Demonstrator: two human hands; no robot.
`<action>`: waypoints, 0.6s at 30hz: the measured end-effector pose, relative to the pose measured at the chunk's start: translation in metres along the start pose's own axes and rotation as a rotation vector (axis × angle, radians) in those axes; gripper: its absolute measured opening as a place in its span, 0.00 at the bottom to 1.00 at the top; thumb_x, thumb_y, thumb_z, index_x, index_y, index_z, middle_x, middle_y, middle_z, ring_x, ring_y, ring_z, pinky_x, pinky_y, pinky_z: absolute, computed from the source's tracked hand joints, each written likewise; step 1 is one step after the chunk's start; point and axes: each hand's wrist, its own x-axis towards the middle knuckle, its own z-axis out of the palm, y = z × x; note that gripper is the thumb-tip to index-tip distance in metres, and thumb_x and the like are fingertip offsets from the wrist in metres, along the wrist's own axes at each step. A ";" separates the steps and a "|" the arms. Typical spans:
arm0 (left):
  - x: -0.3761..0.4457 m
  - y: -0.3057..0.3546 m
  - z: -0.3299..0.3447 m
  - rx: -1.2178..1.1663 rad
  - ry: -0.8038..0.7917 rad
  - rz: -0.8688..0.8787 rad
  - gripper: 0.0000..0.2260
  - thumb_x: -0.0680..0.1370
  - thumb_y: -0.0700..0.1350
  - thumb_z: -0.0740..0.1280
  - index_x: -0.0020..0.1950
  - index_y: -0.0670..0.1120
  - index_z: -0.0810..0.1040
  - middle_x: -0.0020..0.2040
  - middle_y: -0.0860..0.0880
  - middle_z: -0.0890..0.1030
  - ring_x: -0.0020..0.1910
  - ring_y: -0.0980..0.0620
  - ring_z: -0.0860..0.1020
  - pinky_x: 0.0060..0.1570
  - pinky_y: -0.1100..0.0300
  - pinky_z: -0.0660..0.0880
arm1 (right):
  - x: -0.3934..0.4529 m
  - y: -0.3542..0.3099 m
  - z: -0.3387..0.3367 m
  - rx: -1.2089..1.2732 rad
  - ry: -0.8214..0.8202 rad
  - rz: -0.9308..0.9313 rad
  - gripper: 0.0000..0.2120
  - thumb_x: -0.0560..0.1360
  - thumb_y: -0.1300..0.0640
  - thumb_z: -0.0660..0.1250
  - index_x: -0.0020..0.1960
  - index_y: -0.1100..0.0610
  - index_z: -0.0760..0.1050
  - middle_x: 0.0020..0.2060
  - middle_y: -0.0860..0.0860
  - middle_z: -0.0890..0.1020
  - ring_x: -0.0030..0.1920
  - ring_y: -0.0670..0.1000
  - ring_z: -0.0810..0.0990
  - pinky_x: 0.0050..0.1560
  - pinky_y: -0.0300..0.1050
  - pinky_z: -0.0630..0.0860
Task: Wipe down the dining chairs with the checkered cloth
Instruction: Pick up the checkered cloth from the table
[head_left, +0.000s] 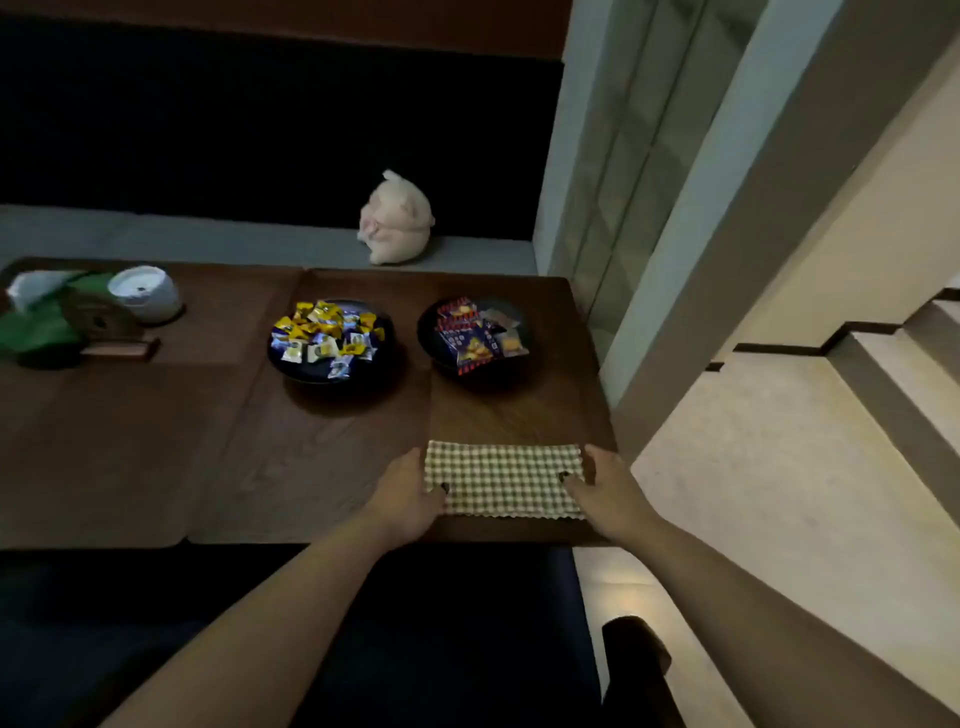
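A folded green-and-white checkered cloth (503, 479) lies flat near the front right corner of the dark wooden table (311, 467). My left hand (410, 499) pinches the cloth's left edge, thumb on top. My right hand (605, 493) pinches its right edge the same way. A dark upholstered seat (457, 623) sits below the table's front edge, between my forearms. A grey bench seat (208, 239) with a dark backrest runs along the far side of the table.
Two dark bowls stand on the table: one with yellow and blue wrapped sweets (330, 338), one with red snack packets (475, 335). A white pot (145, 293), green cloth and wooden stand (104, 325) sit far left. A plush toy (397, 218) rests on the bench. Pale floor and steps (805, 467) lie right.
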 end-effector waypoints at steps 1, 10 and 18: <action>0.009 -0.006 0.006 -0.009 0.014 -0.008 0.23 0.79 0.43 0.65 0.72 0.39 0.65 0.71 0.39 0.67 0.71 0.42 0.66 0.64 0.58 0.64 | 0.006 0.005 0.008 0.035 0.024 -0.013 0.14 0.74 0.59 0.63 0.59 0.58 0.73 0.56 0.58 0.77 0.56 0.56 0.75 0.54 0.45 0.74; 0.057 -0.020 0.044 -0.137 0.246 -0.159 0.23 0.77 0.47 0.69 0.69 0.43 0.69 0.64 0.44 0.69 0.60 0.49 0.68 0.59 0.57 0.69 | 0.052 0.047 0.042 0.104 0.208 0.348 0.23 0.72 0.56 0.68 0.65 0.62 0.72 0.59 0.59 0.75 0.59 0.58 0.75 0.57 0.49 0.73; 0.055 -0.013 0.046 -0.146 0.231 -0.188 0.07 0.75 0.49 0.70 0.49 0.47 0.79 0.44 0.48 0.82 0.42 0.48 0.81 0.44 0.50 0.80 | 0.057 0.037 0.054 0.206 0.150 0.505 0.16 0.68 0.58 0.72 0.54 0.59 0.76 0.48 0.54 0.80 0.48 0.54 0.79 0.46 0.46 0.77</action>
